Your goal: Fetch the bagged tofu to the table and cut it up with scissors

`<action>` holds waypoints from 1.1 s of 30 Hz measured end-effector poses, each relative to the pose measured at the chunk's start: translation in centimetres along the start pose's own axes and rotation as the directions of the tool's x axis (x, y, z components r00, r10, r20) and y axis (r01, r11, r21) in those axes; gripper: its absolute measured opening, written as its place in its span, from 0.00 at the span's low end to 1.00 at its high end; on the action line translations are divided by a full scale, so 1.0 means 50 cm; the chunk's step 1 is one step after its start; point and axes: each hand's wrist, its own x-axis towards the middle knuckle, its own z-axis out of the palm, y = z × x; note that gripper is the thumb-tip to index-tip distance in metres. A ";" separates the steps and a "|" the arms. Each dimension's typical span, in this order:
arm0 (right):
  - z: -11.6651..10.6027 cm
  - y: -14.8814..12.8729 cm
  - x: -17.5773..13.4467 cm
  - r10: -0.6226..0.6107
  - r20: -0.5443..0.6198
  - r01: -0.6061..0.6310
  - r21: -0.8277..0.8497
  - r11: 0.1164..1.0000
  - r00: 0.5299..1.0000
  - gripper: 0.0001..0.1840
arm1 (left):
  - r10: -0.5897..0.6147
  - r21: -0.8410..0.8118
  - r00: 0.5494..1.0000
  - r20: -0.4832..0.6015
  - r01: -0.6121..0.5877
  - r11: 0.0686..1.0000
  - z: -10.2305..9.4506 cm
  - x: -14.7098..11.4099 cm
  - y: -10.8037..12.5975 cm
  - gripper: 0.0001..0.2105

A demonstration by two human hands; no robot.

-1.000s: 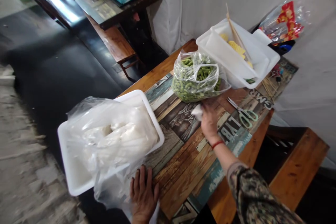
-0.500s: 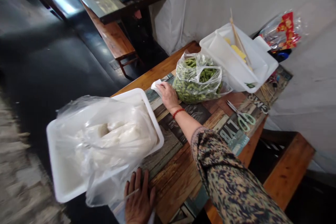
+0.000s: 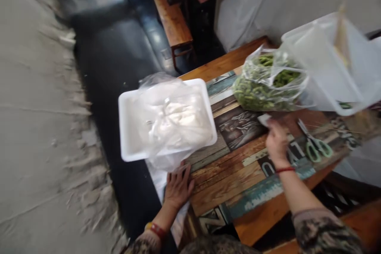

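The right hand point(image 3: 277, 143) grips a small white wad point(image 3: 263, 119), tissue or cloth, I cannot tell which, between fingers closed around its near end. The wad pokes out past the fingertips, away from the wearer and a little leftward, low over the printed table point(image 3: 217, 190); blur hides its long axis. It lies just short of the clear bag of green pods point(image 3: 264, 91), and whether they touch is unclear. The scissors point(image 3: 318, 149) lie just right of this hand, blades pointing away. The left hand point(image 3: 177, 188), well apart from the wad, rests palm down with fingers spread, grasping nothing, at the table's left end, its fingertips by the plastic hanging from the white tub point(image 3: 128, 127).
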 end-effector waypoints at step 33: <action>0.399 -0.771 -0.363 -0.255 0.389 0.066 0.436 0.897 0.885 0.20 | -0.461 -0.981 0.877 0.132 0.183 0.068 -0.246 0.056 -0.336 0.12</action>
